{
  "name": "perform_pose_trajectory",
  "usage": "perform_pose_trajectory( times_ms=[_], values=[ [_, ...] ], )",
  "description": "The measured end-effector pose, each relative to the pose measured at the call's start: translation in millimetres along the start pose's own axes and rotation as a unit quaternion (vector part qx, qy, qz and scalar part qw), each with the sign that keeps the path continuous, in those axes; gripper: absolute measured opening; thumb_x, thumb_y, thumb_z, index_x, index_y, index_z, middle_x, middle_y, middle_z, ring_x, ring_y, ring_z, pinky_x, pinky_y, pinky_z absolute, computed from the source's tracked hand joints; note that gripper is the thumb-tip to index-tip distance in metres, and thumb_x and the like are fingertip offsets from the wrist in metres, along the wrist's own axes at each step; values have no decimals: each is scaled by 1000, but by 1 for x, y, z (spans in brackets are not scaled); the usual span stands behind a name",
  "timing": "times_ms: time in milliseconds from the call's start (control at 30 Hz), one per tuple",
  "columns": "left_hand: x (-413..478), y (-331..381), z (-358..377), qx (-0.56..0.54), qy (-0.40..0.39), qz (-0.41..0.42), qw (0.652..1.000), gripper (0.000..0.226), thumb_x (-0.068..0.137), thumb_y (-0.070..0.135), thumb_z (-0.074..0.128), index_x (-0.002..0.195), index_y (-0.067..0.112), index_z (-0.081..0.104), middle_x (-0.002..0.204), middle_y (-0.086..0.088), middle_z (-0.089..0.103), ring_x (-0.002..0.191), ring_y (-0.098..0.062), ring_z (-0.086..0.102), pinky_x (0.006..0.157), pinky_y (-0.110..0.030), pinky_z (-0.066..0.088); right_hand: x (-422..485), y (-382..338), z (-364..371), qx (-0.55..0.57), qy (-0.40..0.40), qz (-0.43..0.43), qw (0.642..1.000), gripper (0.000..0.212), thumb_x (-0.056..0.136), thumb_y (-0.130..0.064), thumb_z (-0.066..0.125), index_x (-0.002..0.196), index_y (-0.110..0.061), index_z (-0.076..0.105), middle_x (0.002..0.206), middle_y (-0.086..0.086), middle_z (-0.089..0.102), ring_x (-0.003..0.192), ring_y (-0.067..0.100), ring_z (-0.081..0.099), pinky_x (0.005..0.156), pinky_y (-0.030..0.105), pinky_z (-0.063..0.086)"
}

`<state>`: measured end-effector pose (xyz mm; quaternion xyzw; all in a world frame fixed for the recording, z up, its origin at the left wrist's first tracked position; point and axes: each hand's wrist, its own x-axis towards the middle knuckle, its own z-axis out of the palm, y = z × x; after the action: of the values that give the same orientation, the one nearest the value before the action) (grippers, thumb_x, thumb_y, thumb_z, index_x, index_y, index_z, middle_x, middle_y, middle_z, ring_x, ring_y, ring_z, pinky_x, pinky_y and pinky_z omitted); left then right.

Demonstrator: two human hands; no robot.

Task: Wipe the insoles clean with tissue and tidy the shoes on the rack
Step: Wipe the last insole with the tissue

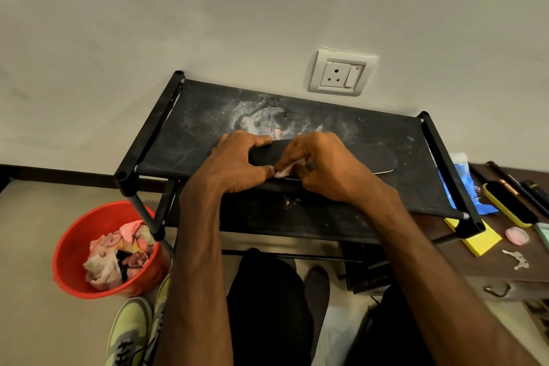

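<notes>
Well, at the left a red bin (68,261) of used tissues stands on the floor beside the rack (208,119), handy for discards. On the rack's dusty top shelf the left hand (234,163) pins the left end of the black insole (377,157), its grip curled round the edges. It should hold the insole flat so it cannot slide. A crumpled tissue (286,169) is pinched narrowly in the right hand's (323,166) grip, against the insole. Long, firm strokes toward the free right end would probably clean best.
</notes>
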<state>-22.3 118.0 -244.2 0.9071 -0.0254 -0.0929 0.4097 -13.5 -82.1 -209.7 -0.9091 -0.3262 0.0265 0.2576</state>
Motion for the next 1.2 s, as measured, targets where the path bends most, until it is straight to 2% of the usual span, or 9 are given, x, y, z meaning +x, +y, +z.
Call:
perform_pose_trajectory(
  times_ms=[200,400,533,700,833,933,1033,1100,1200],
  values=[
    [1,0,0,7,14,-2,1000,72,81,34,82,146,36,52,148,5,50,137,-24,43,114,-50,38,-23,20,-19,-14,0,51,999,45,74,10,62,91,-25,84,96,-11,76,87,1,68,80,10,53],
    [-1,2,-2,12,11,-4,1000,70,81,33,81,145,38,52,147,4,50,135,-23,43,114,-51,38,-26,16,-19,-33,17,97,995,38,77,0,61,90,-27,84,94,-9,78,88,5,71,90,25,58],
    [-5,4,-3,11,17,1,1000,70,81,37,82,145,36,53,144,5,53,130,-19,46,112,-48,41,-21,-1,-7,-34,32,65,997,38,76,1,61,92,-25,84,95,-6,78,87,8,70,85,25,58],
    [-5,7,-1,11,19,-3,1000,72,78,40,84,144,35,55,142,6,55,128,-19,48,111,-48,42,-31,11,-15,-14,32,100,994,36,79,2,64,92,-25,84,95,-7,78,87,6,69,86,20,57],
    [-8,11,-2,5,17,-13,1000,71,79,36,84,143,34,55,142,3,54,125,-19,50,112,-47,41,-44,29,-25,-3,42,161,986,39,81,5,60,86,-25,84,86,-7,77,73,7,69,72,20,59],
    [-9,13,-4,5,14,-15,1000,70,79,35,84,143,35,55,141,1,54,123,-19,51,112,-47,41,-53,38,-34,1,68,217,974,37,83,6,59,85,-21,84,80,-3,76,61,0,64,54,8,46],
    [-11,15,-4,4,11,-16,1000,69,81,34,83,144,35,54,142,0,53,122,-18,52,112,-46,41,-59,48,-38,8,105,286,952,30,84,1,62,83,-19,84,75,1,74,49,-6,56,46,6,39],
    [-12,17,-5,5,12,-14,1000,69,81,34,83,144,35,54,141,0,53,121,-18,51,111,-45,41,-63,55,-38,0,141,319,937,28,86,-3,64,82,-23,83,74,-3,74,53,-6,59,50,6,43],
    [-12,17,-5,9,11,-9,1000,69,81,34,82,144,34,54,141,1,54,119,-17,51,111,-45,42,-65,58,-34,-26,172,328,928,24,86,-8,68,85,-26,83,83,-3,77,67,6,65,74,25,59]
  ],
)
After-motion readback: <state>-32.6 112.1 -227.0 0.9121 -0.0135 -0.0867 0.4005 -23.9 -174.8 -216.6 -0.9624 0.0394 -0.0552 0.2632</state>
